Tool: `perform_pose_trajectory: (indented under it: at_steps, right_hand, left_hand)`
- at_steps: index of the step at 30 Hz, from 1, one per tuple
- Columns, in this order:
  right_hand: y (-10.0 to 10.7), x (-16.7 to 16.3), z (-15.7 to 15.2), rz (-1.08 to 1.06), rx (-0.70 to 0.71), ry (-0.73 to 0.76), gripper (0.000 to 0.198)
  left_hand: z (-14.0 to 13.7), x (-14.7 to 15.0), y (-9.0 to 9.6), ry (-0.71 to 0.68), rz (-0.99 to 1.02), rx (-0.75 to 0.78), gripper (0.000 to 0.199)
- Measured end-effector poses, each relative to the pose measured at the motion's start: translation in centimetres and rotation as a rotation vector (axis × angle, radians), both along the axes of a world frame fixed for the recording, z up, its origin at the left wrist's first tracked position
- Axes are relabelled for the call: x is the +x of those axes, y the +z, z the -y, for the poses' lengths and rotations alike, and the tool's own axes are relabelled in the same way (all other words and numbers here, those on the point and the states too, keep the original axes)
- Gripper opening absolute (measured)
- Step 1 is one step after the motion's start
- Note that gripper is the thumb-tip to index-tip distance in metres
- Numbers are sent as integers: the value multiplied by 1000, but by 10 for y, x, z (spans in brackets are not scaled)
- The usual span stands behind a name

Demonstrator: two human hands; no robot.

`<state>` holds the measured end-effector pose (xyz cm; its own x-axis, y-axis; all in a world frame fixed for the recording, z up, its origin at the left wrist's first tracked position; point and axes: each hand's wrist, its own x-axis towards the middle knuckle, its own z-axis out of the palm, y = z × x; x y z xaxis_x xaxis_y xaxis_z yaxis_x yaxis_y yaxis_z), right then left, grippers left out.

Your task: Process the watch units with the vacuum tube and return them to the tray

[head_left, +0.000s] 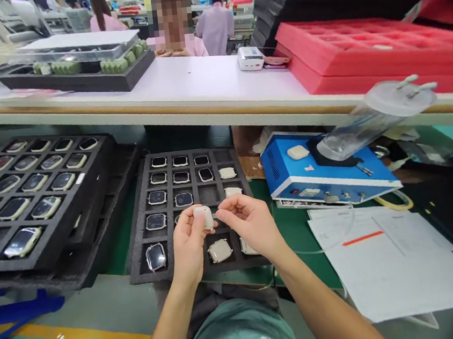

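Note:
A cream smartwatch body [204,218] without a strap is gripped by my left hand [188,239], its thumb lying across the pale back. My right hand [252,222] is closed in a pinch at the watch's right edge; whatever lies between thumb and forefinger is too small to make out. Both hands are above a black foam tray [138,259] divided into square pockets. Several watches sit in it, those on the left with dark screens up. Below my hands, another watch [220,251] rests with its cream back up.
More watches fill a stacked foam tray [101,172] at left. On the right are a blue machine [287,168], a clear cylinder [351,124] and paper sheets [385,260]. A white shelf [193,86] crosses ahead, bearing red foam [333,66]. People sit beyond it.

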<state>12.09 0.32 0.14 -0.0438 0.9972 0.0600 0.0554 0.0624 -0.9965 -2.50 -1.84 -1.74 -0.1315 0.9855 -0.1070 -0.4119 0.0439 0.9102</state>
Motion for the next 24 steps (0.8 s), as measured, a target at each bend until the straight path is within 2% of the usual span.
perform_pose_trajectory:
  at_steps: [3,7,10,13,16,19,24]
  right_hand:
    - [-1,-3,1,-36,-6,1,17]
    - [0,-1,3,23,37,-29,11]
    - [3,2,7,16,32,23,10]
    - [0,3,6,-74,-33,97,11]
    - [-5,1,3,-136,-119,129,21]
    - [-9,-1,-1,-107,-189,137,31]
    - [-5,-11,-12,-45,-267,175,36]
  left_hand:
    - [-1,2,2,-9,-15,2,47]
    - [0,3,0,8,-51,12,43]
    - [2,3,-6,39,-87,17,41]
    - [4,2,-12,34,-123,19,41]
    - [8,1,-14,13,-151,22,42]
    - [11,3,-12,15,-211,35,40]
    - [10,4,-11,-6,-308,62,35]
